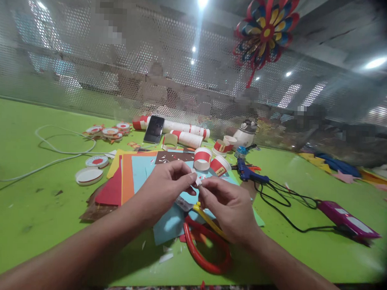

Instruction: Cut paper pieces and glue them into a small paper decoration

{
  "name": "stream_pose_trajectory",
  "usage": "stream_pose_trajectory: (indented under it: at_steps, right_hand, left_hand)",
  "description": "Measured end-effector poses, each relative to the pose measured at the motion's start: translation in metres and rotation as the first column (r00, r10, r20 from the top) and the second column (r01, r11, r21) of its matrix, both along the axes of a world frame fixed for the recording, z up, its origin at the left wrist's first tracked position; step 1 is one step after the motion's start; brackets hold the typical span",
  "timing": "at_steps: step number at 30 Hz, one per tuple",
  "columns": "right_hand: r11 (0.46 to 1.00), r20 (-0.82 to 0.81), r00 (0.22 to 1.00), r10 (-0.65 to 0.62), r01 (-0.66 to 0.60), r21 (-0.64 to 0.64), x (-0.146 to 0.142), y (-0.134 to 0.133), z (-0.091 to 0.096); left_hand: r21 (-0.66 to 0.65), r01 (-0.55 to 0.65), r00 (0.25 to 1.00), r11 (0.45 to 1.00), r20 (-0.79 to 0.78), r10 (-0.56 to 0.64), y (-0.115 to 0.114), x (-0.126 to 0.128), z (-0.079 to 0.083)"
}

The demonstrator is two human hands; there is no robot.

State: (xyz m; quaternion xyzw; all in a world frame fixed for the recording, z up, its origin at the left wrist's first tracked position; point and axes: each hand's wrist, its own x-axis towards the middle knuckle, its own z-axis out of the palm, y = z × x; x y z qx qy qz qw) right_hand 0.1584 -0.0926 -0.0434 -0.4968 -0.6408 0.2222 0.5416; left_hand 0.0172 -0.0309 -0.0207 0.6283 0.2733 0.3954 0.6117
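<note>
Between my two hands is a small white piece of paper [197, 180] with a notched edge. My left hand [167, 182] pinches it from the left, thumb against fingers. From the right, the fingertips of my right hand [227, 205] close on its lower edge. Below them lie scissors [205, 255] with red and yellow handles, their blades partly under my left hand. Light blue paper sheets [168, 224] spread beneath. Just beyond the fingers stand a cut red-and-white paper cup [202, 158] and another tipped one [220, 164].
A blue glue gun [251, 171] lies right, its black cord running to a purple box [348, 218]. Behind are stacked paper cups [187, 139], a phone [154, 129] and a white jug [244, 136]. Cup bases [89, 176] and a white cable [63, 152] lie left on the green table [28, 240].
</note>
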Motion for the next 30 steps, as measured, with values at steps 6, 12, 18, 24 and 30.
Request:
stream_pose_trajectory:
  at_steps: [6, 12, 18, 24, 30]
  right_hand:
    - [1.000, -0.044, 0.999, 0.018, -0.018, -0.002, 0.000, 0.001, -0.001]
    - [0.999, -0.081, 0.997, 0.009, -0.013, -0.046, 0.000, -0.002, 0.003]
    - [0.991, -0.199, 0.980, 0.020, -0.047, -0.129, 0.001, -0.001, 0.010]
    - [0.974, -0.255, 0.963, 0.086, -0.135, -0.180, 0.005, 0.000, 0.006]
    - [0.971, -0.311, 0.934, 0.178, -0.217, -0.098, 0.013, 0.003, 0.002]
  left_hand:
    - [0.016, -0.049, 0.999, 0.999, 0.001, 0.049, -0.003, 0.003, -0.003]
    - [0.036, -0.054, 0.998, 0.998, -0.013, 0.055, -0.005, 0.003, -0.004]
    - [0.031, -0.020, 1.000, 0.999, 0.024, 0.020, -0.005, 0.005, -0.010]
    - [-0.136, -0.015, 0.991, 0.991, 0.130, 0.033, 0.004, 0.005, -0.013]
    - [-0.162, 0.038, 0.988, 0.986, 0.154, -0.013, 0.004, 0.003, -0.007]
